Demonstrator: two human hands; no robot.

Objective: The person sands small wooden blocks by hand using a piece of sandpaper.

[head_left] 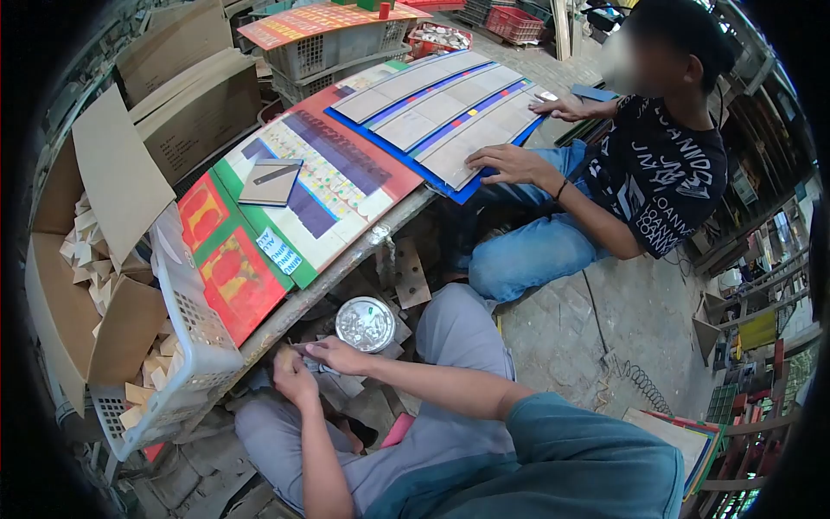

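My left hand is closed, fingers curled around something small and pale that I cannot make out. Close against it, my right hand is closed in a pinch, its fingertips meeting the left hand; what they grip is too small to name. Both hands are low, beside the table's near edge and above my lap. Just beyond them stands a round tin with shiny small pieces in it. On the table lies a small square board with a dark strip across it, over a printed sheet.
A white plastic basket and an open cardboard box hold wood offcuts at left. Opposite, a co-worker rests hands on blue-edged boards. A coiled hose lies on the floor; stacked boards stand at right.
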